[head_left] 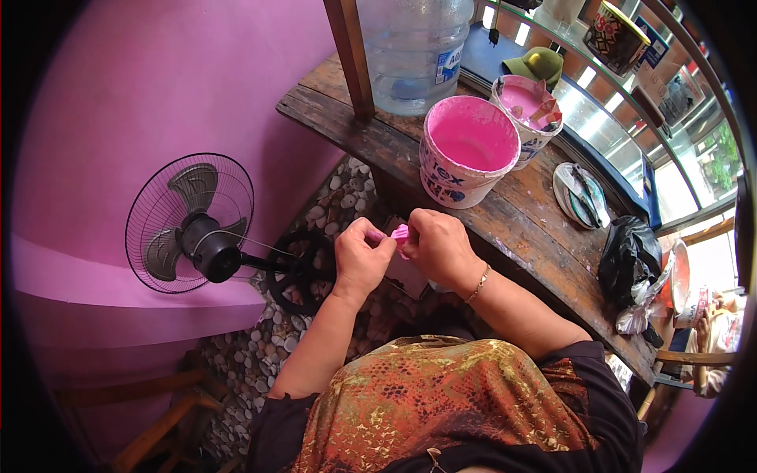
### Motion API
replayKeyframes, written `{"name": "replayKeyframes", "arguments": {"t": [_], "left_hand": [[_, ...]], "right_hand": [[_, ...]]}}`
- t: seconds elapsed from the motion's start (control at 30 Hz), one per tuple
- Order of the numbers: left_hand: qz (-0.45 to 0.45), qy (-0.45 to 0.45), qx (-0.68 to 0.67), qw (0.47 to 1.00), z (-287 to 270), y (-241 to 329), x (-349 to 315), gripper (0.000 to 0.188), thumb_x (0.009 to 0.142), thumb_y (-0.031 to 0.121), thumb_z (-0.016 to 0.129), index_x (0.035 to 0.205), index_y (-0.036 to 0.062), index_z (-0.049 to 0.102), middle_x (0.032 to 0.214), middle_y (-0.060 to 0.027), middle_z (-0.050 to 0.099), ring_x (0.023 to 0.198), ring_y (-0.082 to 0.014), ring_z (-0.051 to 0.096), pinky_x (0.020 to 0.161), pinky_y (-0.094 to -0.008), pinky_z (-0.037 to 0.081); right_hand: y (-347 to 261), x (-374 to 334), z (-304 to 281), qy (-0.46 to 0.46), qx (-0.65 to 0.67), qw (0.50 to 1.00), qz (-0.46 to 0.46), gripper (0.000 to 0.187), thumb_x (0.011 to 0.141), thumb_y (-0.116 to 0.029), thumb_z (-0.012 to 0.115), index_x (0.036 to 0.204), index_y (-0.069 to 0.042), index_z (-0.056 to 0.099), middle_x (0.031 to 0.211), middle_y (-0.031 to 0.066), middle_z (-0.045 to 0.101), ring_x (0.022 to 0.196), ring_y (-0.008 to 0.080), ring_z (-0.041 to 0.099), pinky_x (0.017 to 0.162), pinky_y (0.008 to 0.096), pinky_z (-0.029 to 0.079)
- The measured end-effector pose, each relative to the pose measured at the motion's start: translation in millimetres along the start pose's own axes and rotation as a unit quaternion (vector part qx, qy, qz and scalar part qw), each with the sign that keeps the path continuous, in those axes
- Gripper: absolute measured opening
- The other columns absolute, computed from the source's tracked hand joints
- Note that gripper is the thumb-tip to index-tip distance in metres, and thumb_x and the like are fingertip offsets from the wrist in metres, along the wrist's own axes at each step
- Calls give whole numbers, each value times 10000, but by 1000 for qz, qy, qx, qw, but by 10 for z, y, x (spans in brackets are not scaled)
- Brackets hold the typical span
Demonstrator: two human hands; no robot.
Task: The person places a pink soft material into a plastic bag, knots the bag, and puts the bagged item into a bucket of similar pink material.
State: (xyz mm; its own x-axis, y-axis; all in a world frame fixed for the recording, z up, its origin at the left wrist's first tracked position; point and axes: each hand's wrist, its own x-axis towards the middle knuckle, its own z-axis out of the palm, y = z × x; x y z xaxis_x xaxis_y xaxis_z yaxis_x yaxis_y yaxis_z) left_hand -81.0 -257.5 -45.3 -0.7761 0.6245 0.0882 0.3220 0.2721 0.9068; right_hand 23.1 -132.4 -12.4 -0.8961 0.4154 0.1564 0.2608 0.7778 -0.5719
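Note:
Both hands meet in front of my body, just off the near edge of the wooden table. My right hand (438, 246) is closed around a small crumpled pink piece (401, 234), thin and soft-looking; its exact kind does not show. Close beside it, my left hand (360, 254) has thumb and forefinger pinched together at the left side of the pink piece; whether it grips an edge of it is hidden. Beyond the right hand stands a white bucket (465, 185) with bright pink paint inside. Behind that is a second bucket (527, 142) of lighter pink paint with brushes in it.
A wooden table (544, 217) carries a large water bottle (410, 63), a plate-like lid (579, 195) and a black plastic bag (631, 260). A green cap (535, 66) lies near a glass case. At left, a black fan (193, 221) stands on pebbles (260, 359) beside a pink wall.

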Motion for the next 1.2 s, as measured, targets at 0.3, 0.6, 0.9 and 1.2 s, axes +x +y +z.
{"name": "replayKeyframes", "arguments": {"t": [0.3,0.6,0.9,1.2], "left_hand": [[-133,-109,-263,949,-85,-59,11,102,852,35,655,906,-25,593,843,-77,662,717,-118,650,646,-250,559],[-113,-65,-216,968,-129,135,-9,124,804,67,706,769,-19,622,699,-60,659,609,-88,610,570,-227,489],[18,47,55,997,-9,175,-60,241,721,51,688,619,11,473,562,-64,500,521,-85,416,474,-290,371],[102,-35,180,978,-172,258,-77,227,680,70,676,631,-13,470,598,-182,516,512,-310,516,514,-377,423]], "right_hand": [[-75,-1,-52,10,210,977,39,150,728,-49,720,765,17,591,657,134,625,624,135,610,576,297,483],[-79,1,-5,19,243,970,11,198,668,-74,729,737,22,569,710,202,609,696,359,636,615,384,492],[-190,-19,89,56,3,998,-28,178,728,-123,674,813,-24,554,800,170,584,768,363,602,687,445,491],[-142,-71,47,45,-73,993,-75,139,728,-115,652,803,-30,571,788,158,595,764,339,619,664,428,508]]}}
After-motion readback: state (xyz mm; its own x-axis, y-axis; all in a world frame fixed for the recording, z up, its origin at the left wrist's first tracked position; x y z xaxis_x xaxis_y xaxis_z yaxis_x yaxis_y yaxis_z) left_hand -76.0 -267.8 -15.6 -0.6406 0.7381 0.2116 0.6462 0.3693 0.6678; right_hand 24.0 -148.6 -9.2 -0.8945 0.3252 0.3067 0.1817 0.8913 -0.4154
